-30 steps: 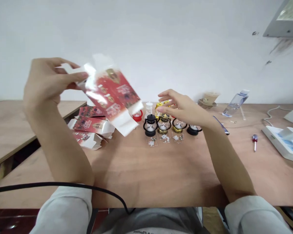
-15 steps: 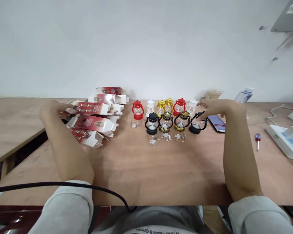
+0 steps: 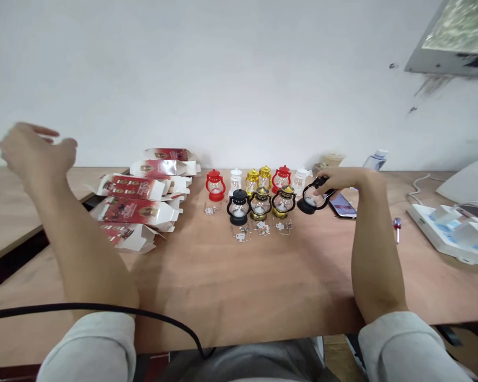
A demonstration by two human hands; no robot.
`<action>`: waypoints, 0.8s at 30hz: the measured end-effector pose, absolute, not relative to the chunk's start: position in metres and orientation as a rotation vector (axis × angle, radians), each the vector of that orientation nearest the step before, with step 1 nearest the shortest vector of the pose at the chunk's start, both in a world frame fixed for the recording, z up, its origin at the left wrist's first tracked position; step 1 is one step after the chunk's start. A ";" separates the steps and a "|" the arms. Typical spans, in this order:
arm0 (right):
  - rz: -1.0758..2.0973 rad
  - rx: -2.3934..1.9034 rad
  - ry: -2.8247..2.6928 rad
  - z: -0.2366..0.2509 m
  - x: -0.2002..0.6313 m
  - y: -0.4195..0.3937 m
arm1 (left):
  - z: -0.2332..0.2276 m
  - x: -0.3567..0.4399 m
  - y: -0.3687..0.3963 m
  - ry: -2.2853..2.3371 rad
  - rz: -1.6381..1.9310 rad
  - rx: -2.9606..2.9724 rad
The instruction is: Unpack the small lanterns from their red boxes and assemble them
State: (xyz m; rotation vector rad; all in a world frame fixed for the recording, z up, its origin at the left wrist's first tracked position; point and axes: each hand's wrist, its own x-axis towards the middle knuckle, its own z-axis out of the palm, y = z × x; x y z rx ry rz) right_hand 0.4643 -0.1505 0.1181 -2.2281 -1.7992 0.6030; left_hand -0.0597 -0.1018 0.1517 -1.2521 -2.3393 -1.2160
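Note:
My right hand (image 3: pixel 338 180) grips a small black toy lantern (image 3: pixel 308 206), which tilts at the right end of the front lantern row. My left hand (image 3: pixel 40 151) is raised at the far left, somewhat blurred, with thumb and fingers apart and nothing visible in it. Beside the held lantern stand two black-and-gold lanterns, the nearer one (image 3: pixel 283 204) and another (image 3: pixel 260 206), then a black lantern (image 3: pixel 239 209). Behind them are red (image 3: pixel 215 187), white (image 3: pixel 235 185) and gold (image 3: pixel 252 183) lanterns. Small wire-and-card pieces (image 3: pixel 242 234) lie in front.
Opened red and white cardboard boxes (image 3: pixel 129 188) overlap at the left. A phone (image 3: pixel 343 206), a clear bottle (image 3: pixel 375 160), a small screwdriver (image 3: pixel 397 229) and a white power strip (image 3: pixel 450 233) are at the right. A black cable (image 3: pixel 103 306) crosses the front left.
My left hand has left the boxes and moved up and left. My right hand has closed on the black lantern and tipped it. The view has turned slightly right.

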 end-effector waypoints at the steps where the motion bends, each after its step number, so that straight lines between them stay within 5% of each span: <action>1: 0.569 -2.227 -1.812 0.125 0.465 -0.159 | 0.159 -0.043 -0.110 -2.163 -1.373 -1.289; 7: -0.026 -2.013 -1.974 0.158 0.450 -0.211 | 0.172 0.065 -0.140 -1.326 -1.819 -1.859; 14: 0.185 -1.067 -2.104 0.156 0.405 -0.200 | 0.132 0.153 -0.144 -0.939 -1.195 -3.142; 17: 0.202 -0.942 -2.110 0.146 0.390 -0.187 | 0.124 0.158 -0.138 -0.963 -1.086 -3.302; 24: -0.194 -1.026 -1.754 0.130 0.353 -0.177 | 0.124 0.147 -0.128 -1.377 -1.536 -2.885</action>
